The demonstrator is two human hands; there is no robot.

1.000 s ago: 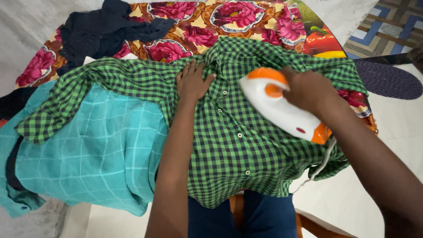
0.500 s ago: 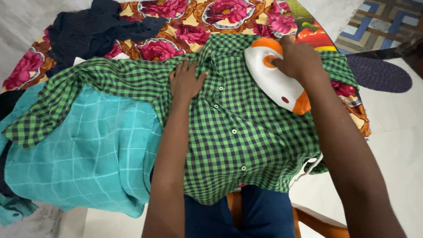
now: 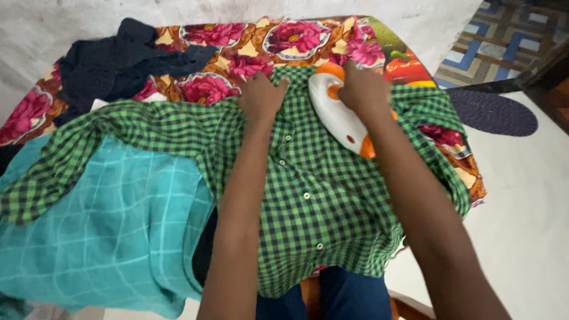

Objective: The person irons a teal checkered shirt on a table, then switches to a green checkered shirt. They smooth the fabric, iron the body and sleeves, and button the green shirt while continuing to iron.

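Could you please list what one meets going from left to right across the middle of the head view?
Teal checked cloth → left hand → white and orange iron → right hand → dark oval rug.

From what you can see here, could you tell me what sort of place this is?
Probably a room in a home, used for ironing. A green checked shirt lies over a floral cloth on a table, the right hand holds an iron on it, and patterned rugs cover the pale floor.
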